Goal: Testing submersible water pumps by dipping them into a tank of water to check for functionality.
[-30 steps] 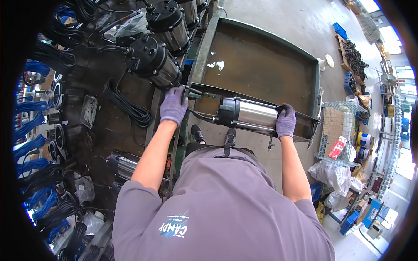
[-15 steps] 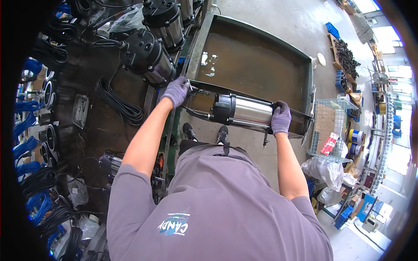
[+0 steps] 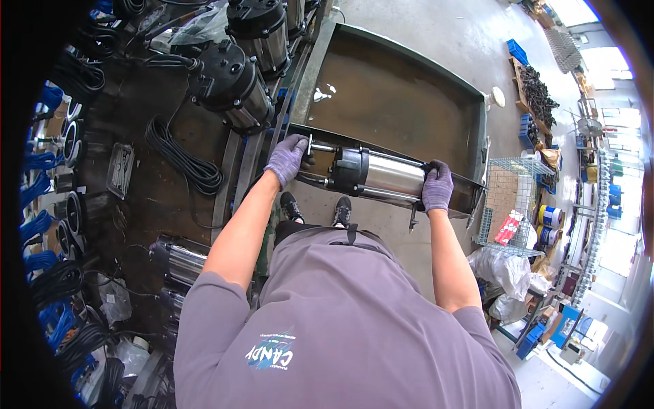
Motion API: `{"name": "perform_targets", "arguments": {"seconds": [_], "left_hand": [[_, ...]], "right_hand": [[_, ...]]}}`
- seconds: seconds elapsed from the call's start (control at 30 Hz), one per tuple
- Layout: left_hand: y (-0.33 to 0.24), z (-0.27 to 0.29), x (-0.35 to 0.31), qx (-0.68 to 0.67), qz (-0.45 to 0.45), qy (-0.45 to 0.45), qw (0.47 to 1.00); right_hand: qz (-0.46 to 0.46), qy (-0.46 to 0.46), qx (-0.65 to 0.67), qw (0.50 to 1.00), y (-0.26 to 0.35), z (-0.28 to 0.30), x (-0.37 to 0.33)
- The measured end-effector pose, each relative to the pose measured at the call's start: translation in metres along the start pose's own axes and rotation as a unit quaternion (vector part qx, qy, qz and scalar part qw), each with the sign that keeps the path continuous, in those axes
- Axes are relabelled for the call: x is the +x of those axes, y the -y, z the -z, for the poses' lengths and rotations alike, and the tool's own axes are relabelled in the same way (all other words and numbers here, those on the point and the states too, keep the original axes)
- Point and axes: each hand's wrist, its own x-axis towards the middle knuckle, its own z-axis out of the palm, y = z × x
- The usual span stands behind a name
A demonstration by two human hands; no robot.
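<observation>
A submersible pump point(image 3: 392, 176) lies on its side across the near end of a metal water tank point(image 3: 318, 65). It has a shiny steel body and a black left end, from which a black cable point(image 3: 312, 179) runs toward my left arm. My left hand point(image 3: 287, 160), in a purple glove, is closed at a T-shaped metal handle point(image 3: 310, 146), whose shaft points at the pump's black end. The hand hides part of it. My right hand point(image 3: 437, 187), gloved alike, wraps round the pump's right end and covers most of that end.
Upright black-and-steel pumps point(image 3: 231, 85) stand on the bench at left, beside a coiled black cable point(image 3: 184, 153) and a small tray point(image 3: 121, 170). More pumps point(image 3: 178, 262) lie by my left elbow. Right of the tank stand a wire basket point(image 3: 507, 198) and plastic bags point(image 3: 501, 273).
My left hand has moved right and slightly down, closer to the pump. The T-shaped handle and its shaft now show in line with the black end. My right hand stays on the pump.
</observation>
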Motion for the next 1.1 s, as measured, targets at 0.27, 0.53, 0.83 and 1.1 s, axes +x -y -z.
{"name": "perform_targets", "arguments": {"seconds": [0.27, 0.53, 0.83, 1.1], "left_hand": [[-0.003, 0.002, 0.009, -0.055, 0.1, 0.021, 0.993], [-0.006, 0.008, 0.01, -0.084, 0.099, 0.06, 0.99], [-0.009, 0.011, 0.026, -0.086, 0.224, 0.09, 0.967], [0.003, 0.021, 0.033, 0.382, -0.102, 0.123, 0.91]], "right_hand": [[-0.002, -0.004, 0.006, 1.0, -0.001, 0.0, 0.0], [0.015, -0.013, -0.007, 1.0, -0.007, -0.002, 0.001], [0.014, -0.01, -0.001, 1.0, -0.008, -0.003, 0.002], [0.027, -0.011, -0.006, 1.0, -0.007, -0.005, 0.004]]}}
